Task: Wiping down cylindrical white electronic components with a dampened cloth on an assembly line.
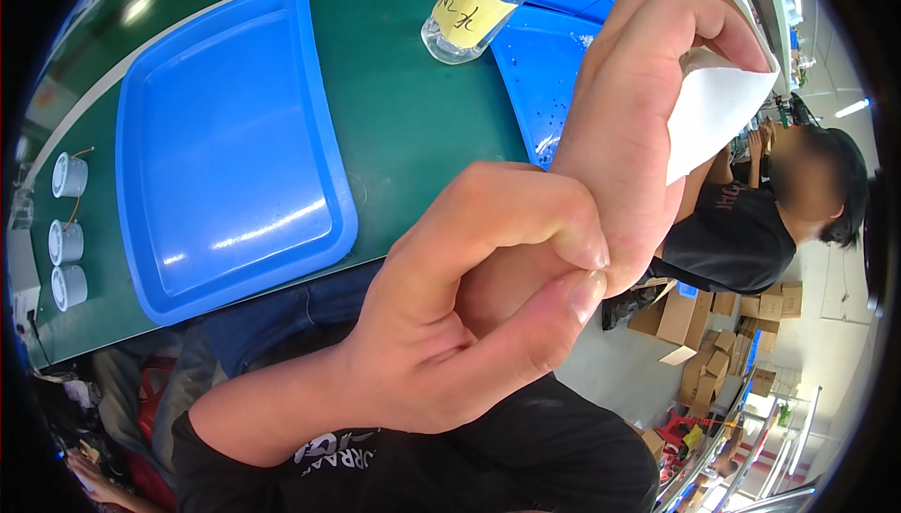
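Note:
My left hand (469, 297) is in the middle, its thumb and forefinger tips pressed together in a pinch. The pinch rests against the wrist side of my right hand, and whatever lies between the tips is too small or hidden to make out. My right hand (629, 119) is raised at the upper right, close to the camera, with its fingers curled. A white sheet (718, 109), paper or thin cloth, is gripped in those curled fingers and hangs beside the palm. Part of the sheet is hidden behind the knuckles.
A large blue tray (230, 152) lies on the green table (413, 100). A clear bottle with a yellow label (474, 11) stands beyond my hands, by a blue tray with dark specks (540, 72). Three small white tubs (68, 243) line the left. A person in black (732, 222) is at right.

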